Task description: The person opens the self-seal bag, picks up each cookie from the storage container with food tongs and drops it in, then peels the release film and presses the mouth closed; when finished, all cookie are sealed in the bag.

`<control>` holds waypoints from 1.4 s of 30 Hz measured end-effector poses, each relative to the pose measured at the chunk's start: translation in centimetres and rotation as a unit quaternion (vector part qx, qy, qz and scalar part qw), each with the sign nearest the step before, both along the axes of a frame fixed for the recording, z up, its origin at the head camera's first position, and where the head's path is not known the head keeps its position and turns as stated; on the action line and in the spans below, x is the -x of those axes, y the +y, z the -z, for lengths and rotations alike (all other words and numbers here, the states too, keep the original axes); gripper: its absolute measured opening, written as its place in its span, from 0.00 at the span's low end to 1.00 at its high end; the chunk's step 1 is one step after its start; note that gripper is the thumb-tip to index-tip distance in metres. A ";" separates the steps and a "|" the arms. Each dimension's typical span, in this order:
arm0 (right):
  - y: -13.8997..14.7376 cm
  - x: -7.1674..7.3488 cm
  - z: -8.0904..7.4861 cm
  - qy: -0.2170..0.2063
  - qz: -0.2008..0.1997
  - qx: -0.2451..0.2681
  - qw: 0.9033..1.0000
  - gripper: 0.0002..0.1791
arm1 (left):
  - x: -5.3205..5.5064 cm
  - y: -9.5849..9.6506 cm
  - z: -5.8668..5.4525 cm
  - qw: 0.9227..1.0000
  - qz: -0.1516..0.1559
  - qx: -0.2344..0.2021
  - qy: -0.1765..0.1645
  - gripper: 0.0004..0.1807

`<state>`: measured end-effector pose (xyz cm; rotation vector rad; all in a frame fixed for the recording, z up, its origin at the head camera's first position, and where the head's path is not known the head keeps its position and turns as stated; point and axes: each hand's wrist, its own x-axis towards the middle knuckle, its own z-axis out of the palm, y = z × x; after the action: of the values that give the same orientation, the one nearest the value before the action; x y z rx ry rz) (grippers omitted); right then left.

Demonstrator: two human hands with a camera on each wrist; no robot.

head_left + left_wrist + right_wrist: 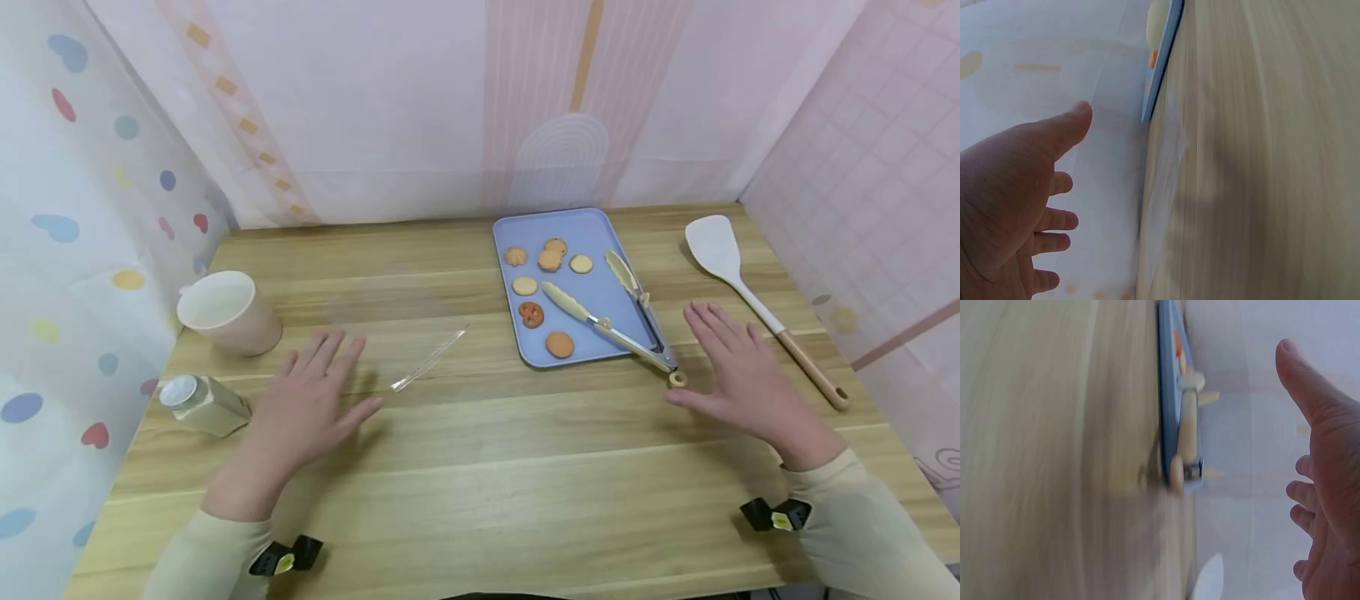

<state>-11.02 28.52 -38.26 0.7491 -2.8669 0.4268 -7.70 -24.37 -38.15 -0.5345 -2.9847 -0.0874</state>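
My left hand (311,408) hovers over the table's left side with fingers spread, holding nothing. Just beyond its fingertips lies a clear plastic bag (397,333) with a shiny strip along one edge. On the right, my other hand (738,379) is also raised and spread, its thumb close to the ring end of the tongs (637,337). Those tongs rest spread apart on a blue tray (585,221), their handle end past its near rim. Several cookies, such as a pretzel-shaped cookie (531,314) and a round cookie (559,344), lie on the tray.
A pale pink mug (240,321) and a glass jar (213,408) with a metal lid stand at the left. A white spatula (720,250) with a wooden handle lies at the right. Printed curtains (390,108) border the wooden table (495,517) behind and at both sides.
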 end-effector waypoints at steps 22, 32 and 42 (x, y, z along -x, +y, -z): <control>-20.3 7.0 -0.2 -0.099 -0.161 0.013 0.982 0.43 | 7.2 5.7 2.8 0.995 0.019 -0.012 -0.100 0.47; -26.0 8.7 1.6 -0.145 -0.132 0.024 0.980 0.34 | 7.5 6.0 3.9 0.990 -0.021 -0.011 -0.140 0.48; -26.9 8.2 3.2 -0.163 -0.123 0.050 0.978 0.35 | 7.0 6.0 4.4 0.994 -0.013 -0.045 -0.101 0.39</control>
<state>-19.24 1.58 -41.48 1.1133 -3.0246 0.7891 -14.72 -18.34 -42.54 -0.5030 -3.1622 -0.2901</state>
